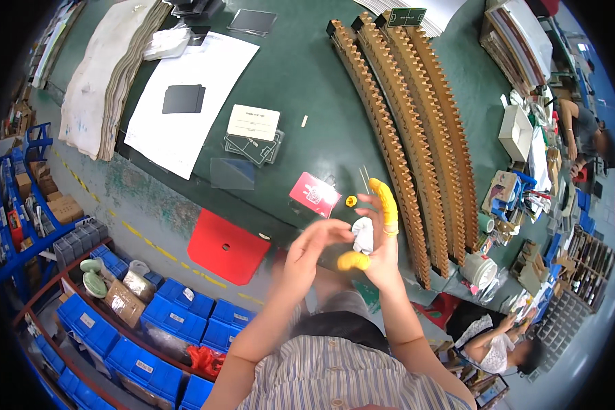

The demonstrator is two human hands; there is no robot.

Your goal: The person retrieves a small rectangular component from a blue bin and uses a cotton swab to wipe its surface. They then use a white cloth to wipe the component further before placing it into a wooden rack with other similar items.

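Note:
My right hand (381,254) holds a crumpled white cloth or tissue (363,236) against its palm, fingers half curled around it. Yellow finger covers (385,202) sit on its thumb and at least one finger. Slightly blurred, my left hand (313,244) stretches its fingers toward the white wad, the tips close to its left side; whether they touch it I cannot tell. Just beyond the hands, a small yellow rolled piece (350,201) lies on the green table (301,75). A red card with a white drawing (315,194) rests to its left.
Long notched wooden racks (403,130) curve along my right. Left of the cards lie a clear sheet (232,173), stacked cards (253,123) and white paper (164,137) bearing dark cards (183,99). A red stool (227,247) and blue bins (178,307) stand at lower left. Other people work at right.

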